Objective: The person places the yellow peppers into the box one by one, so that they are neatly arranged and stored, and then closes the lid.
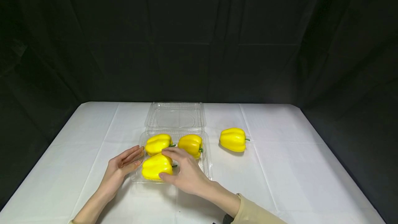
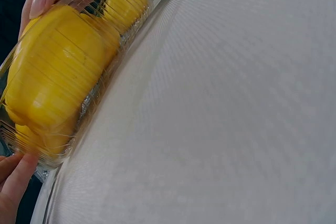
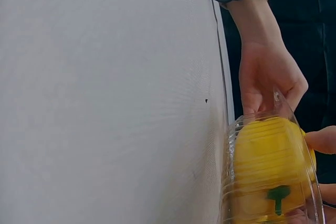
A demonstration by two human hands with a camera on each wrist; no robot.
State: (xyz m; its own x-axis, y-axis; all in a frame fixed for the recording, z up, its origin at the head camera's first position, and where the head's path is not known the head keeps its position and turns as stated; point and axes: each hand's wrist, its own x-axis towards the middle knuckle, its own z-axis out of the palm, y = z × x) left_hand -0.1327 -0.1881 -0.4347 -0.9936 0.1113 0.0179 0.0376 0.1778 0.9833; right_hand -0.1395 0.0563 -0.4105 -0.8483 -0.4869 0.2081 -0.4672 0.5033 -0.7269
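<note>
My right hand [image 1: 189, 175] holds a yellow bell pepper [image 1: 153, 167] in the front left of a clear plastic clamshell container [image 1: 209, 172], thumb on its near side and fingers over the far side. Two more yellow bell peppers lie behind it in the same base, one at the back left [image 1: 157, 143] and one at the back right [image 1: 189, 144]. My left hand [image 1: 116, 170] rests against the container's left side, fingers extended. In the right wrist view the held pepper [image 3: 268, 156] shows through the ribbed wall, its green stem [image 3: 279, 195] facing the camera.
The container's hinged lid [image 1: 174, 118] lies folded back at the table's far edge. One more yellow bell pepper [image 1: 233, 140] lies on the white tablecloth [image 1: 298, 168] to the right. Black curtains [image 1: 192, 40] hang behind and at both sides.
</note>
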